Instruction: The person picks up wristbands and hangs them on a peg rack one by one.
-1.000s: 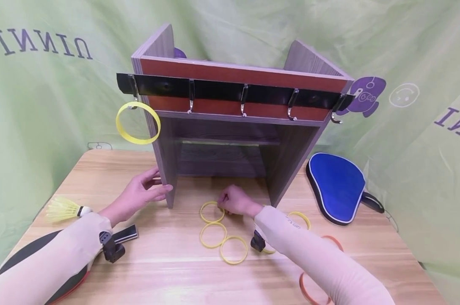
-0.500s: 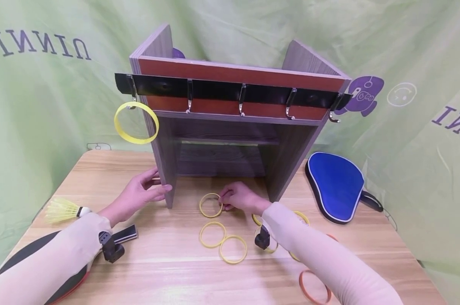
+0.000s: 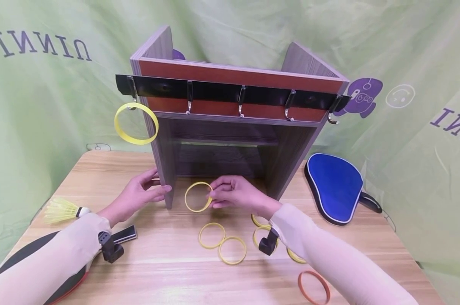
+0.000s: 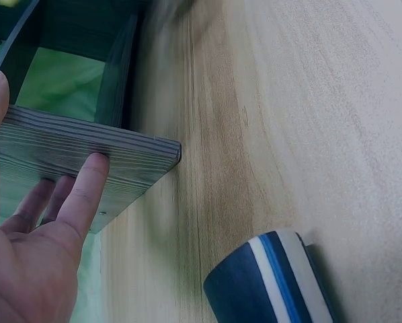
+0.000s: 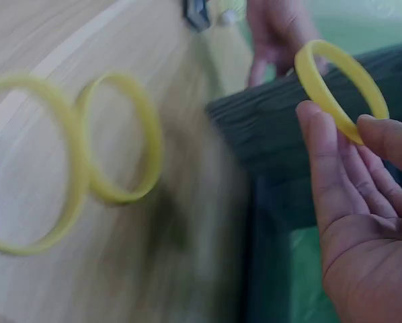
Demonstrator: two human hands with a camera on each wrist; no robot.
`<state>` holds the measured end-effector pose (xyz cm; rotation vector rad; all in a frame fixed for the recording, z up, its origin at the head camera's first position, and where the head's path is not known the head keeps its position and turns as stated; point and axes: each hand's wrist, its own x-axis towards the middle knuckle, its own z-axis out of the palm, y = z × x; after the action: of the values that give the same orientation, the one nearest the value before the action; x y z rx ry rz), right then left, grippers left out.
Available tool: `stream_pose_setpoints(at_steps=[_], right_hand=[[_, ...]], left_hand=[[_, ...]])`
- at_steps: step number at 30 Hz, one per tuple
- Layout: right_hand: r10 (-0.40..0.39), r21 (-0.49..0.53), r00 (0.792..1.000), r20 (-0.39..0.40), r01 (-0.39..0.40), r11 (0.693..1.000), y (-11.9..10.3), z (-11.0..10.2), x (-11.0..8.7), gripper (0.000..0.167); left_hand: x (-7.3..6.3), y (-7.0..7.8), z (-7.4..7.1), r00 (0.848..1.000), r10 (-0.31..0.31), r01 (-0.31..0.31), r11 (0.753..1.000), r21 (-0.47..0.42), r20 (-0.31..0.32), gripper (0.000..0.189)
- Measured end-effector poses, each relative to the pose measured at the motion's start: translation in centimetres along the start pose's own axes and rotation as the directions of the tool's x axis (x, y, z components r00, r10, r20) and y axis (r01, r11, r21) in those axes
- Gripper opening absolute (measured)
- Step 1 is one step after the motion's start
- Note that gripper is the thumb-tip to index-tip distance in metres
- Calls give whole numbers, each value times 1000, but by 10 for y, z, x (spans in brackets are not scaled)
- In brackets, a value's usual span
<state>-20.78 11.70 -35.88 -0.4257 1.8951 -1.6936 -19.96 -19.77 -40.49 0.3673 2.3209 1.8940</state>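
A yellow ring (image 3: 198, 197) is pinched by its right side between the thumb and fingers of my right hand (image 3: 235, 194), raised over the table in front of the shelf's lower opening. In the right wrist view the held ring (image 5: 340, 91) stands tilted at the fingertips. My left hand (image 3: 144, 189) holds the left side panel of the grey wooden shelf (image 3: 164, 169), thumb at the front edge and fingers on the outer face (image 4: 87, 141). Another yellow ring (image 3: 136, 142) hangs from the leftmost hook of the black hook rail (image 3: 218, 92).
Several yellow rings (image 3: 232, 262) lie on the table, some partly behind my right wrist. An orange ring (image 3: 321, 277) lies front right. A blue paddle case (image 3: 334, 186) is at right; a shuttlecock (image 3: 62, 210) and a racket handle (image 3: 125, 234) are at left.
My right hand has picked a yellow ring up off the table and moved it left and toward the shelf's left panel. The left hand stays on the panel.
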Motion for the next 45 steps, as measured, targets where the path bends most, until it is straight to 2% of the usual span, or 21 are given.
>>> stream_pose_setpoints(at_steps=[10,17,23,29,33,40,45], right_hand=[[-190,139,982,-19,191,972,-54,22,-21,15],[-327,220,942,-74,336,916,-81,33,-32,15],[-394,268,913,-106,407,873,-100,40,-39,17],[-431,304,887,-166,462,833,-114,46,-38,20],[-426,330,877,-221,479,814,-117,48,-36,20],[-383,336,882,-275,461,821,-112,48,-29,18],[-395,316,874,-285,474,822,-114,48,-29,18]], left_hand=[[1,1,0,1000,3,-3,1000,3,5,75],[0,1,-1,1000,-13,13,1000,4,11,77],[-1,4,-2,1000,-23,23,1000,16,14,78],[-1,4,-3,1000,-23,22,1000,16,18,77],[-1,4,-2,999,-29,29,1000,12,13,78],[-1,3,-2,1000,-20,20,1000,5,14,78],[-2,4,-2,1000,-20,20,1000,17,17,77]])
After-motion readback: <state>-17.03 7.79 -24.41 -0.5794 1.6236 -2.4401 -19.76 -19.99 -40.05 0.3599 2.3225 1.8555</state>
